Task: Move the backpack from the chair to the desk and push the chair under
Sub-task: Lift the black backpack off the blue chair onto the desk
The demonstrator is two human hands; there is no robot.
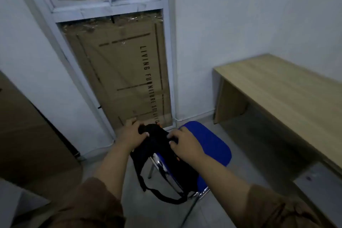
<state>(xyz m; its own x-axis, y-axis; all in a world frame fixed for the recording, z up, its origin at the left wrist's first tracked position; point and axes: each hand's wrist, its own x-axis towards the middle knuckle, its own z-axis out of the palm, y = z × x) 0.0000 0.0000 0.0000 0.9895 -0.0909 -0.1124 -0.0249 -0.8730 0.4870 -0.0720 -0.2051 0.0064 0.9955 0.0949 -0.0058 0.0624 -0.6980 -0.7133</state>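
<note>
Gripping the backpack (162, 153) top between both hands, over the chair (209, 144)

We see the desk (288, 87) top bare at the right, open floor (259, 144) between it and the chair (209, 142); walls (231, 33) close behind.

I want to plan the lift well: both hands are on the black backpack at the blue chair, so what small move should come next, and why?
Probably lift it straight up. The left hand and right hand grip the top of the black fabric backpack, which hangs over the blue padded chair with straps dangling by the metal frame. The light wooden desk lies to the right.
</note>
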